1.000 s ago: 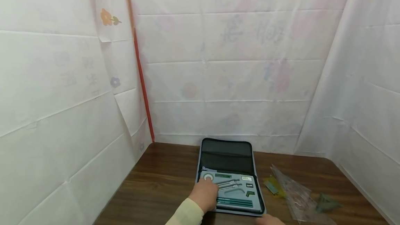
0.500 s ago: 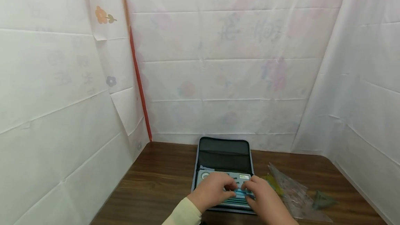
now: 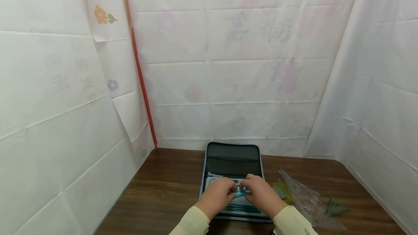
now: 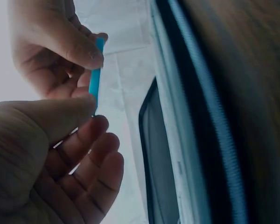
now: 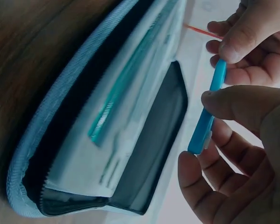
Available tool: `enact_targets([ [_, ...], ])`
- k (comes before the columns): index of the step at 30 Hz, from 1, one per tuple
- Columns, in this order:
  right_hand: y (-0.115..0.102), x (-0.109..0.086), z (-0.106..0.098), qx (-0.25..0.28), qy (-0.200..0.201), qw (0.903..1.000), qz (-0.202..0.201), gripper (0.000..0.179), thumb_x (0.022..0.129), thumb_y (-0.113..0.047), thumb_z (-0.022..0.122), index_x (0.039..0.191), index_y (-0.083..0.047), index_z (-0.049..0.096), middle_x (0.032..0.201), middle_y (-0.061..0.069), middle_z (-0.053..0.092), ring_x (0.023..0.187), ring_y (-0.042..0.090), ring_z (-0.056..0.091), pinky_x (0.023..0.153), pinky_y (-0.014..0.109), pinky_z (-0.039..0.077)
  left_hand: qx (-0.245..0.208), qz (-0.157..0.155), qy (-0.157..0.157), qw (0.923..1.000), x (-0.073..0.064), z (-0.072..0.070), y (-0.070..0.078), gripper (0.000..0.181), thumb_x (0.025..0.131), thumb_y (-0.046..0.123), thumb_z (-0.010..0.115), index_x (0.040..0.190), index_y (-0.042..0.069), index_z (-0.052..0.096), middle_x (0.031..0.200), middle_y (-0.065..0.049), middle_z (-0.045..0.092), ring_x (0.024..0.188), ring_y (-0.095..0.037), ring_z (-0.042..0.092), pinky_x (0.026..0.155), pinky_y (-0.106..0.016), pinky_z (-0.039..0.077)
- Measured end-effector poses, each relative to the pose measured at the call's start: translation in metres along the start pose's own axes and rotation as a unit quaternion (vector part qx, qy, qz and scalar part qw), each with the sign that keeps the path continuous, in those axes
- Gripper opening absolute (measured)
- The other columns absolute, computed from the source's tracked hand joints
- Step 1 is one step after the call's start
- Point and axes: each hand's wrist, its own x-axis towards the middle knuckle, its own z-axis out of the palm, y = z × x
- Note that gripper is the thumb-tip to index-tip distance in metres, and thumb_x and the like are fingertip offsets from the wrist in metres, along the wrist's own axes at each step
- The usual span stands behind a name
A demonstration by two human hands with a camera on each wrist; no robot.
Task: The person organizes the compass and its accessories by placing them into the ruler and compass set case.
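Observation:
Both hands meet over an unzipped drawing-set case (image 3: 233, 151). Between them is a slim blue stick-shaped tool (image 5: 204, 126) with a small white tab near one end; its exact kind does not show. My left hand (image 3: 218, 196) pinches one end between thumb and fingers. With thumb on one side and fingers behind, my right hand (image 3: 261, 196) pinches the other part, as the right wrist view shows. In the left wrist view the blue tool (image 4: 96, 79) spans from thumb to thumb. Below, green pencils (image 5: 113, 102) lie in the case's pale tray, partly hidden by the hands.
On the brown table (image 3: 169, 184), right of the case, lie clear set squares (image 3: 305, 198), a yellowish piece (image 3: 285, 189) and a small greenish triangle (image 3: 336, 207). White sheets (image 3: 232, 82) hang at the back and both sides.
My left hand was at the case's tray and my right near its front corner. Both came together over it with the blue tool between them, then shifted slightly left and away.

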Motion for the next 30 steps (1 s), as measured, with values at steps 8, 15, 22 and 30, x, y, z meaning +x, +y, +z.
enact_targets([
  [8,0.019,0.019,0.011,0.010,-0.027,0.9993,-0.025,0.025,0.091,0.001,0.079,0.098,-0.023,0.078,0.092,-0.007,0.061,0.077,0.002,0.052,0.069,0.025,0.052,0.052,0.004,-0.042,0.9978,0.003,0.004,-0.006,0.008,0.097,0.018,0.079,0.102,0.024,0.082,0.090,0.012,0.069,0.079,-0.002,0.060,0.071,-0.026,0.054],
  [15,0.026,0.027,0.017,0.035,-0.100,0.9942,-0.013,0.029,0.090,0.002,0.079,0.103,-0.025,0.079,0.099,-0.008,0.065,0.085,0.004,0.060,0.072,0.026,0.055,0.101,0.039,-0.067,0.9919,-0.001,0.008,-0.011,0.012,0.094,0.018,0.082,0.103,0.025,0.083,0.094,0.012,0.071,0.082,-0.001,0.063,0.076,-0.024,0.055],
  [22,0.031,0.029,0.019,0.040,-0.110,0.9931,-0.014,0.022,0.090,-0.005,0.083,0.098,-0.025,0.077,0.094,-0.008,0.062,0.079,0.001,0.052,0.070,0.027,0.049,0.124,0.042,-0.085,0.9877,-0.004,0.008,-0.011,0.010,0.098,0.017,0.077,0.098,0.025,0.082,0.091,0.012,0.063,0.079,-0.001,0.055,0.073,-0.022,0.051],
  [30,0.035,0.030,0.025,0.041,-0.106,0.9935,-0.012,0.022,0.091,-0.001,0.080,0.095,-0.023,0.077,0.093,-0.010,0.064,0.079,0.001,0.053,0.070,0.027,0.050,0.143,0.049,-0.095,0.9840,-0.005,0.013,-0.013,0.010,0.099,0.019,0.074,0.095,0.025,0.082,0.090,0.010,0.059,0.074,-0.003,0.051,0.070,-0.023,0.048],
])
